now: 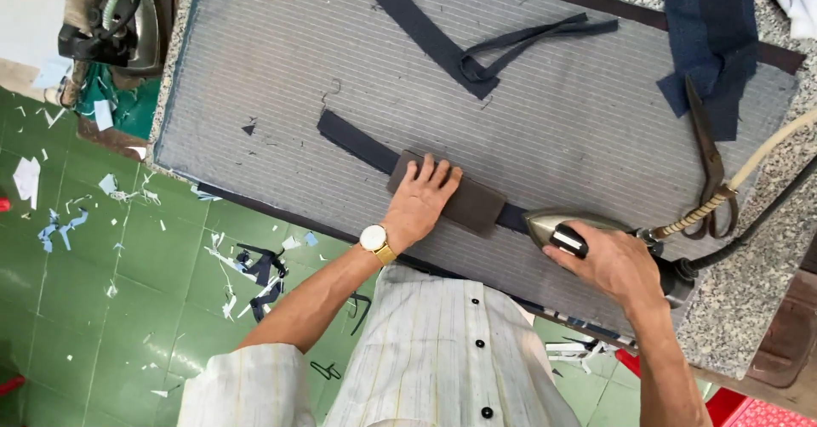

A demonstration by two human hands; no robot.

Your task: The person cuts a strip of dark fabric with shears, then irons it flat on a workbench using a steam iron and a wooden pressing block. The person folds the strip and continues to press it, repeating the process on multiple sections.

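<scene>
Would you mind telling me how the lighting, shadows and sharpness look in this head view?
Head view: soft, even light; only a faint shadow beside the left hand on the brown block. A mild glare shows on the iron under the right hand. The padded table is sharp, its straight edges look slanted, and the shirt close below is slightly soft.

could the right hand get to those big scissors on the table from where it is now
Probably yes. The right hand grips the iron, and the scissors lie just beyond it on the striped pad with only the iron's cord crossing them. It would have to let go of the iron first.
</scene>
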